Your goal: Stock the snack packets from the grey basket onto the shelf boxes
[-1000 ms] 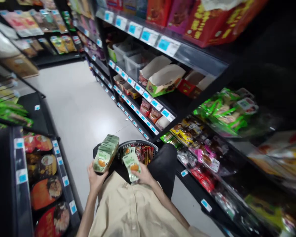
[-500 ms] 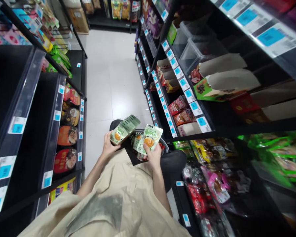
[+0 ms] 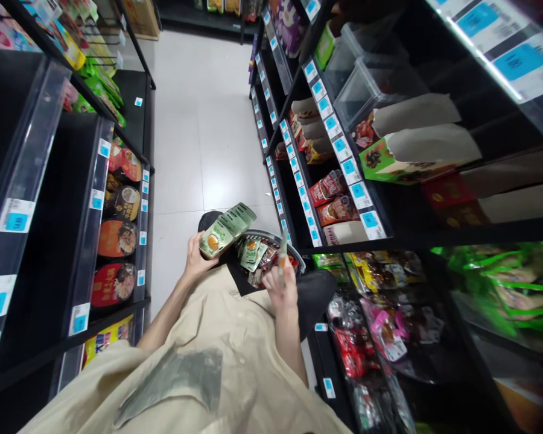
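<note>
My left hand is closed around a green display box with a raised printed flap and a round food picture on its front. In my right hand is a pale green snack pouch, turned so that only its thin edge faces me. Below and between the hands sits a dark basket holding many small packets. More green pouches lie on top there, beside red and brown packets. The box stands just left of the basket's rim.
On the right, a black shelf holds red pouches, a green open carton and clear plastic bins. Bowl-shaped food packs line the left shelf. Pale floor tiles run between the shelves.
My right hand has turned the pouch from face-on to edge-on, uncovering more of the basket's packets. My left hand still holds the box. The view has shifted slightly.
</note>
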Tool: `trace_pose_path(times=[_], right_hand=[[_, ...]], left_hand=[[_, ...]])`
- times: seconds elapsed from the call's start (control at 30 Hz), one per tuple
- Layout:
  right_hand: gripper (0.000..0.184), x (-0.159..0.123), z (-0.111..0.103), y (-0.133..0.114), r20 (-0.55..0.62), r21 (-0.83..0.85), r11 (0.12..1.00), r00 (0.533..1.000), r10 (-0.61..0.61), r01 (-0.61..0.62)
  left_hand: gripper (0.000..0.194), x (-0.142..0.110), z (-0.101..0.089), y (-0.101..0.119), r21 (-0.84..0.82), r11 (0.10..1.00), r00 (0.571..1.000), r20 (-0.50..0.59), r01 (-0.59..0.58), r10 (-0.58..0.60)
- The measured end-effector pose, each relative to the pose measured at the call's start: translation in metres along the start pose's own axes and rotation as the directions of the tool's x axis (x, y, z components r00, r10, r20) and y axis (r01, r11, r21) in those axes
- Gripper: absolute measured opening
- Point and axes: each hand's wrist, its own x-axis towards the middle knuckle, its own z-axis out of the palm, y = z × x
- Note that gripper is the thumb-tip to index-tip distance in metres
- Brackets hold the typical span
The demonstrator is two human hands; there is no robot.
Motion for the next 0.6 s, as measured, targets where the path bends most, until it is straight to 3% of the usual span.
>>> trace_pose_path(times=[0.03,0.07,0.13,0.2,0.23,0.3,0.4,0.47,0.53,0.6], right_hand=[[0.04,-0.0014,-0.0038,0.0006,0.092,0.234,0.972,0.996,-0.008,-0.013],[0.036,-0.0026,-0.007,0.0009,0.187,0.468,0.883,0.981,-0.052,-0.042],[0.045,-0.0043,-0.0099,-0.0001,0.318,0.799,0.582,0.929,-0.191,-0.153],[0.053,-0.0049,-0.0085,-0.0031,0.392,0.901,0.313,0.875,-0.286,-0.301],[0.053,-0.005,-0.0068,-0.0047,0.419,0.905,0.226,0.852,-0.313,-0.361],[0.052,-0.0053,-0.0031,-0.0071,0.447,0.894,0.135,0.825,-0.346,-0.428],[0.051,-0.0067,-0.0008,-0.0064,0.45,0.891,0.12,0.815,-0.364,-0.438],[0.053,-0.0076,-0.0016,-0.0038,0.441,0.898,0.185,0.823,-0.358,-0.4],[0.05,-0.0073,-0.0026,-0.0016,0.405,0.897,0.324,0.855,-0.325,-0.301],[0.035,-0.0052,-0.0021,-0.0007,0.352,0.808,0.562,0.909,-0.222,-0.176]], left_hand=[[0.093,-0.0001,0.0002,-0.0008,0.003,1.0,1.0,0.001,-0.002,0.002],[0.093,-0.0002,0.0004,-0.0018,0.006,1.0,1.0,0.0,-0.002,0.002],[0.095,-0.0003,0.0008,-0.0039,0.008,1.0,1.0,-0.001,0.0,0.0],[0.096,-0.0003,0.0011,-0.0057,0.011,1.0,1.0,-0.001,-0.001,0.001],[0.096,-0.0003,0.0011,-0.0064,0.013,1.0,1.0,-0.001,-0.004,0.004],[0.097,0.0,0.0008,-0.0071,0.017,1.0,1.0,-0.001,-0.013,0.013],[0.096,0.0005,-0.0001,-0.007,0.02,1.0,1.0,-0.003,-0.023,0.023],[0.096,0.0007,-0.0003,-0.0065,0.022,0.999,1.0,-0.001,-0.024,0.024],[0.096,0.0008,0.0,-0.0059,0.023,1.0,1.0,-0.001,-0.017,0.017],[0.096,0.0007,0.0009,-0.005,0.019,1.0,1.0,-0.004,-0.012,0.012]])
